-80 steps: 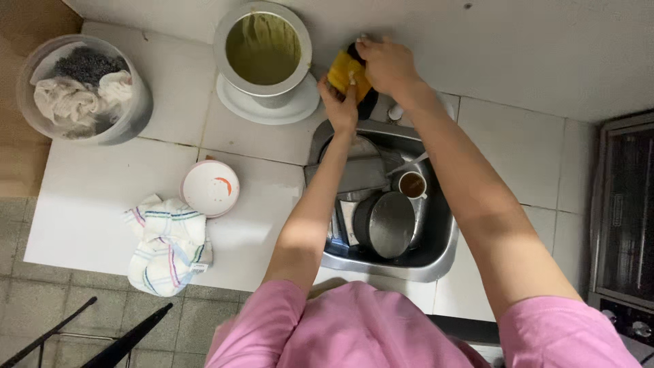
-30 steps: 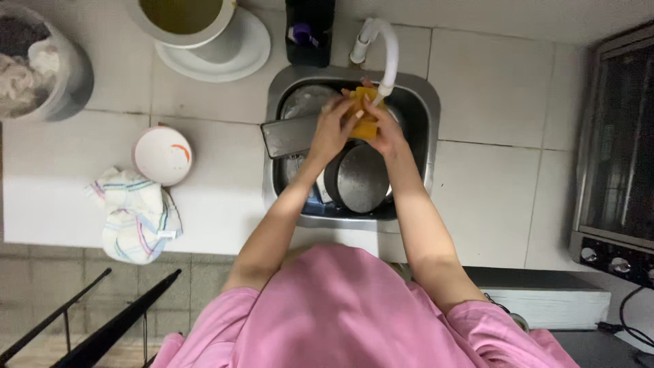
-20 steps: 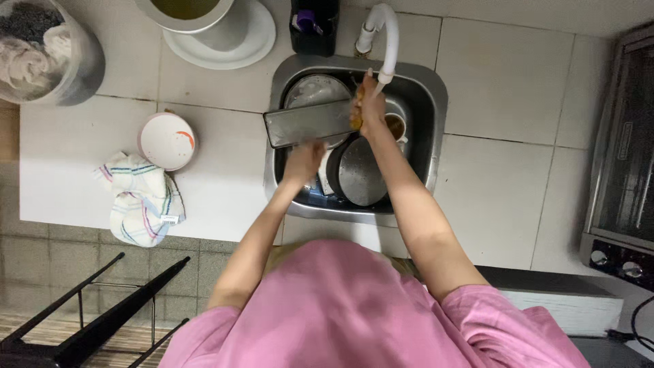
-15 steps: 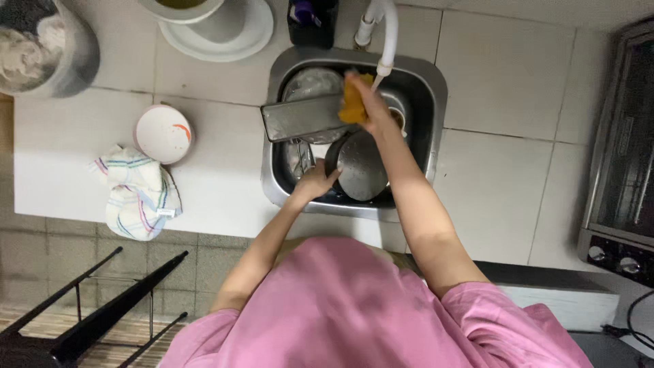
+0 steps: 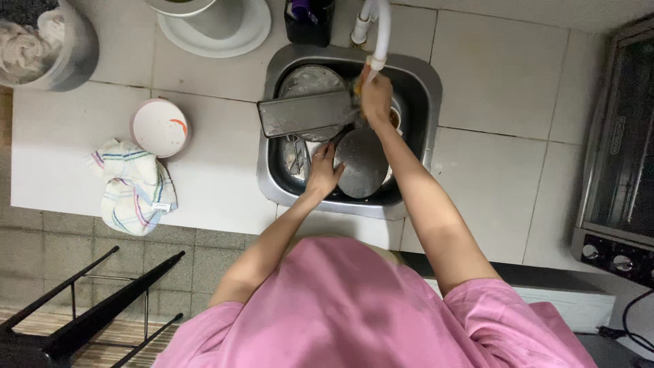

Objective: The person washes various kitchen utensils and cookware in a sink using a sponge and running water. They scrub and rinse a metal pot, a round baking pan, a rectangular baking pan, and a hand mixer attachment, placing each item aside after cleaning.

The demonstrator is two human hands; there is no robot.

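I stand over a steel sink (image 5: 426,95) full of dishes. My left hand (image 5: 323,172) rests on the rim of a round dark pan lid (image 5: 362,163) in the sink. My right hand (image 5: 376,95) is closed around a yellow sponge (image 5: 357,86), mostly hidden by the fingers, right under the white faucet hose (image 5: 379,31). A flat rectangular grey tray (image 5: 306,113) lies across the sink over a round metal plate (image 5: 310,78).
On the white tiled counter to the left sit a small white bowl (image 5: 159,127), a striped cloth (image 5: 135,185), a tub of rags (image 5: 42,41) and a white pot on a plate (image 5: 216,24). A toaster oven (image 5: 618,150) stands at the right. A black rack (image 5: 82,313) is at lower left.
My right hand carried the sponge up under the faucet hose. My left hand dropped from the sponge down to the round lid in the sink.
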